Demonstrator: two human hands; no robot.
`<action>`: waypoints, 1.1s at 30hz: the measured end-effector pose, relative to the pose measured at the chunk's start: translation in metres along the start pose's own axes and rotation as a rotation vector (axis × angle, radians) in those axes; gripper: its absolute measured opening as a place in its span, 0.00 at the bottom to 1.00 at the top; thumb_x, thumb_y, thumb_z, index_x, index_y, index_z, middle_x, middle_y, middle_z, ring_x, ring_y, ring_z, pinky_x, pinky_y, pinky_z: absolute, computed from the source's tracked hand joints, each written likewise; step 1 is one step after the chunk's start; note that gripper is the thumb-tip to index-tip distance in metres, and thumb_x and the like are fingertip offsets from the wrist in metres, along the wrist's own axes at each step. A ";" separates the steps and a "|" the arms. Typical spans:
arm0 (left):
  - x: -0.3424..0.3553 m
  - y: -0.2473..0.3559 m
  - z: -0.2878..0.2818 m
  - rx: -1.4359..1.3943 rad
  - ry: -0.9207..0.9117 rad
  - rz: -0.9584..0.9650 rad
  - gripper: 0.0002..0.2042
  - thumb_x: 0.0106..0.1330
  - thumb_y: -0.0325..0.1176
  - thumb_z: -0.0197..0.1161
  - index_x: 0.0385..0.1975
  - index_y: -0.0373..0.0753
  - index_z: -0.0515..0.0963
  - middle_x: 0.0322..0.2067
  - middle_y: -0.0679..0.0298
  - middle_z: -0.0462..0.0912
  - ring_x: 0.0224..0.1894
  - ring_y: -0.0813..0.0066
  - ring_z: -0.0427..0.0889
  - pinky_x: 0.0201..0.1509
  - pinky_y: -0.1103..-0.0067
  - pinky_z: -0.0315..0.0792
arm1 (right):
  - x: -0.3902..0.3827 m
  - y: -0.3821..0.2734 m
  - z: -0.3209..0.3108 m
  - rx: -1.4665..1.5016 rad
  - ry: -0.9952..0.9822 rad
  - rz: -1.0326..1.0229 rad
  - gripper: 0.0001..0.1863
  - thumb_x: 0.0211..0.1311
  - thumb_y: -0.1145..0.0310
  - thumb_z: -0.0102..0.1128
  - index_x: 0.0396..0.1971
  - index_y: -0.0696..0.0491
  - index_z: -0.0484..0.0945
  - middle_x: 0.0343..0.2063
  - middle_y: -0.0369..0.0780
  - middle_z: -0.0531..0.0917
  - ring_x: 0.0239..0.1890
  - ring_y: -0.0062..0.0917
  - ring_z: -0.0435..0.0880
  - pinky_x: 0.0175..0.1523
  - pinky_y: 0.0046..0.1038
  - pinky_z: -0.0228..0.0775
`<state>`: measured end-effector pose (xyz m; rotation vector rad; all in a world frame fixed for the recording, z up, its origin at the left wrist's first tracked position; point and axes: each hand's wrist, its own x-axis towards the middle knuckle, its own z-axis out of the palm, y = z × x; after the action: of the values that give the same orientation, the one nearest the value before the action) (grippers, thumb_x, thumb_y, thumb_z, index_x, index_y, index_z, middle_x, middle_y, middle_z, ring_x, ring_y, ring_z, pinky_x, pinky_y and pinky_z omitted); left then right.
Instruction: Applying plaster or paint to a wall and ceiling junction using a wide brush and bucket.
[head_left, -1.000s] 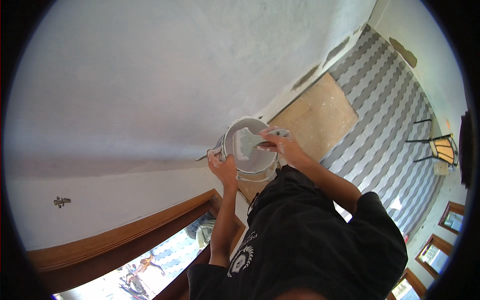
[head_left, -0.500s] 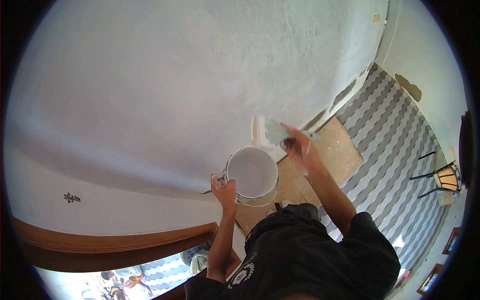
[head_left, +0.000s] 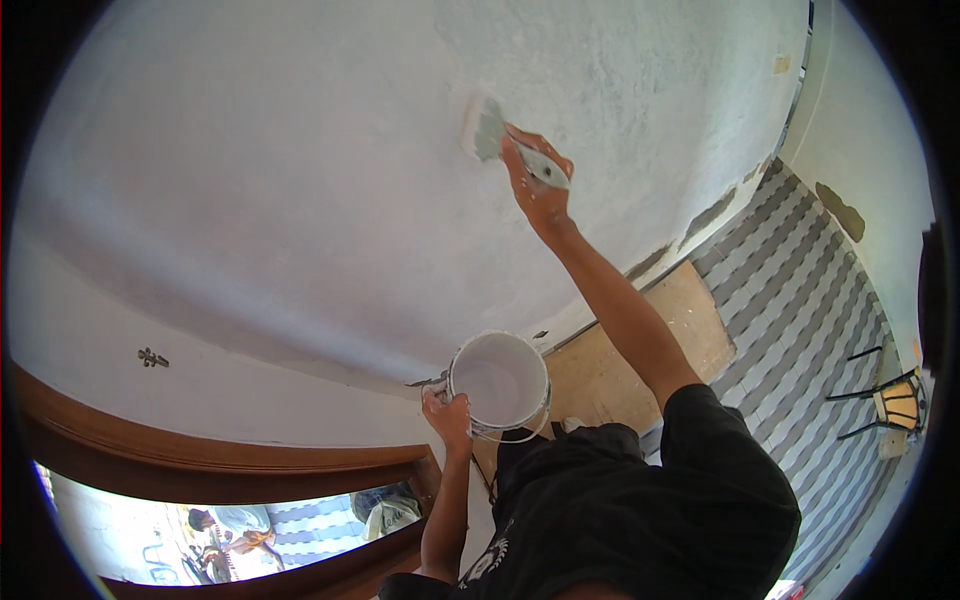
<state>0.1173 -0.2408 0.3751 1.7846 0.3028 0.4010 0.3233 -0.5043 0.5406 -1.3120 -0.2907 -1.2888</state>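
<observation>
My right hand (head_left: pixel 541 187) is closed around the handle of a wide, flat paintbrush (head_left: pixel 488 128) with a grey-green body, its white head at the pale, patchy wall (head_left: pixel 270 130). Lower down, my left hand (head_left: pixel 447 410) grips the near left side of a white bucket (head_left: pixel 500 375). Whitish material lines the bucket, and a wire handle hangs at its front. White smears mark my fingers on both hands.
A board (head_left: pixel 690 320) lies along the wall on patterned tiles (head_left: pixel 785 290). A chair (head_left: pixel 895 405) stands at the far right. At lower left, a wooden frame (head_left: pixel 200 425) surrounds an opening showing a person (head_left: pixel 235 530). A metal fitting (head_left: pixel 152 357) is beside it.
My right hand has lifted the brush from inside the bucket up onto the wall. My left hand and the bucket sit lower in view, as the view has shifted upward.
</observation>
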 end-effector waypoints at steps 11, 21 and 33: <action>0.013 -0.037 -0.011 0.194 -0.014 -0.005 0.10 0.42 0.22 0.58 0.26 0.27 0.70 0.24 0.58 0.75 0.24 0.69 0.72 0.31 0.74 0.69 | 0.025 -0.017 0.053 0.260 0.316 0.028 0.09 0.64 0.72 0.62 0.38 0.62 0.78 0.32 0.39 0.81 0.34 0.16 0.79 0.32 0.21 0.78; 0.040 -0.024 -0.008 0.233 -0.146 0.135 0.11 0.43 0.19 0.58 0.29 0.28 0.70 0.25 0.60 0.74 0.26 0.72 0.73 0.33 0.75 0.70 | -0.091 -0.011 0.018 0.349 0.497 0.446 0.07 0.65 0.73 0.58 0.36 0.61 0.71 0.35 0.44 0.80 0.27 0.23 0.83 0.34 0.27 0.83; 0.083 -0.030 -0.018 0.223 -0.226 0.073 0.13 0.42 0.19 0.58 0.31 0.28 0.71 0.27 0.60 0.74 0.29 0.73 0.74 0.36 0.77 0.70 | -0.040 -0.006 0.051 0.393 0.392 0.181 0.07 0.65 0.73 0.58 0.34 0.60 0.70 0.33 0.43 0.79 0.33 0.26 0.83 0.38 0.32 0.83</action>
<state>0.1849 -0.1837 0.3594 2.0430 0.1262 0.2199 0.3287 -0.4403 0.5292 -0.7191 -0.1340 -1.2289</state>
